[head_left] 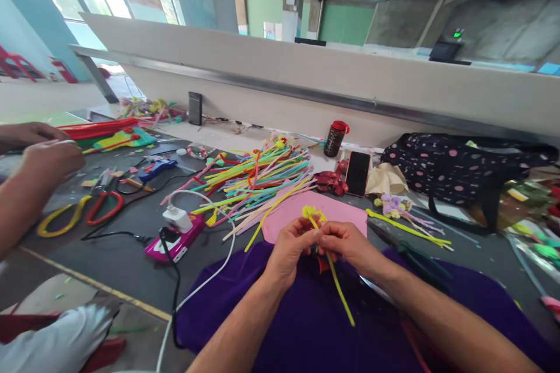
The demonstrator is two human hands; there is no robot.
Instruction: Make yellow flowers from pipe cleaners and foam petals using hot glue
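Note:
Above a purple cloth (306, 326), my two hands meet fingertip to fingertip. My left hand (291, 247) is closed in a pinch on a yellow pipe cleaner (339, 291), just under its curled, flower-like top. Pressed against it from the other side, my right hand (347, 245) also pinches the piece, and the long stem hangs down below the fingers. The exact grip of the fingertips is partly hidden. Behind my hands lies a pink sheet (280, 215). To its left spreads a heap of colourful pipe cleaners (262, 175). More yellow pipe cleaners (406, 227) lie to the right.
A purple power strip (179, 242) with cables is at left, near scissors (105, 208). Dark-handled scissors (420, 262) lie by my right forearm. A phone (357, 173), bottle (335, 139) and patterned bag (455, 172) stand behind. Another person's hands (52, 157) work at far left.

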